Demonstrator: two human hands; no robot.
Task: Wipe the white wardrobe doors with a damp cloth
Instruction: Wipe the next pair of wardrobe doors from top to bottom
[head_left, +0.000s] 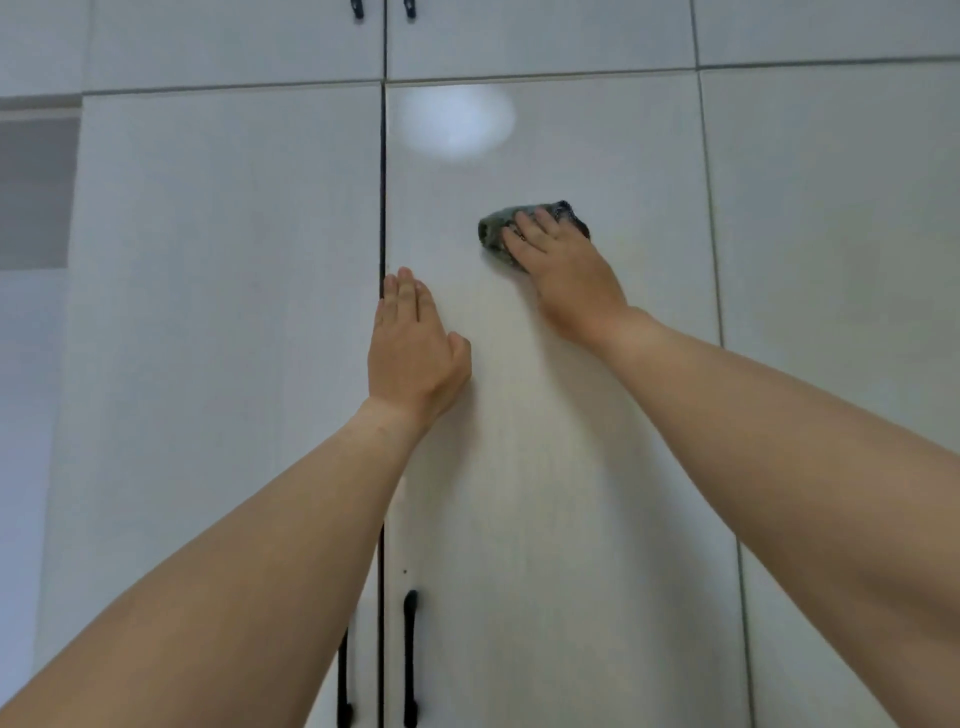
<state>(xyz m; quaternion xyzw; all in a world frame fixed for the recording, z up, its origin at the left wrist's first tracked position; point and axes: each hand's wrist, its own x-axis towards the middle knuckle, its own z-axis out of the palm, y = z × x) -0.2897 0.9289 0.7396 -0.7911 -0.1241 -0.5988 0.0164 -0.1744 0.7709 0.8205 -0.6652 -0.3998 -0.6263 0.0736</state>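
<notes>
Tall white wardrobe doors fill the view. On the middle door (545, 441) my right hand (566, 275) presses a bunched dark green-grey cloth (496, 231) flat against the upper part, fingers straight over it. My left hand (413, 345) lies flat on the same door with straight fingers, close to the dark gap along its left edge. Most of the cloth is hidden under my right hand.
A second white door (223, 312) is to the left of the gap and another (841, 260) to the right. Black handles (410, 660) hang low by the gap, and smaller ones (357, 9) sit on the top cabinets. A light reflection (452, 122) shows above the cloth.
</notes>
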